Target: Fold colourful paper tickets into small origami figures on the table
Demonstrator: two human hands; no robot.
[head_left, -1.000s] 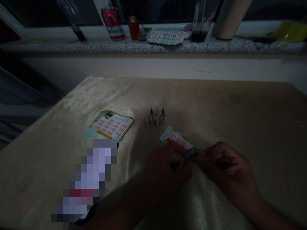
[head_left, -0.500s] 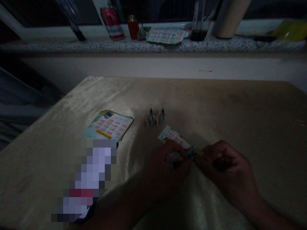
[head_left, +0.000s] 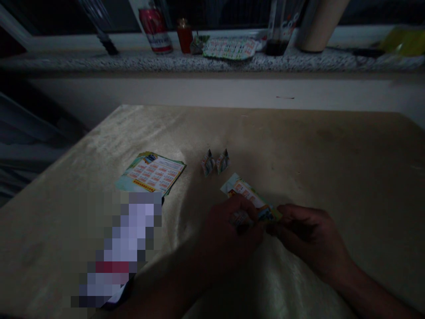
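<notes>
A printed paper sheet (head_left: 247, 191), folded to a narrow strip, lies slanted between my two hands. My left hand (head_left: 229, 235) is closed on its lower edge, with the curled fingers over the middle. Part of the print shows between thumb and index finger. At the strip's right corner, my right hand (head_left: 315, 239) has its thumb and index finger around the edge; the other fingers curl in shadow. Just beyond stand two small folded paper pieces (head_left: 222, 162), side by side and pointed at the top. To the left rests a stack of printed sheets (head_left: 154, 173).
A blurred-out, phone-like object (head_left: 126, 243) lies on the cloth-covered table (head_left: 299, 146) by my left forearm. Behind it, the stone windowsill (head_left: 186, 64) carries a red can (head_left: 155, 31), a small red bottle (head_left: 184, 36), a blister pack (head_left: 229, 48) and a glass (head_left: 279, 35).
My right hand has shifted slightly, its fingers less bunched, baring more of the strip's right corner. My left hand stays in nearly the same place.
</notes>
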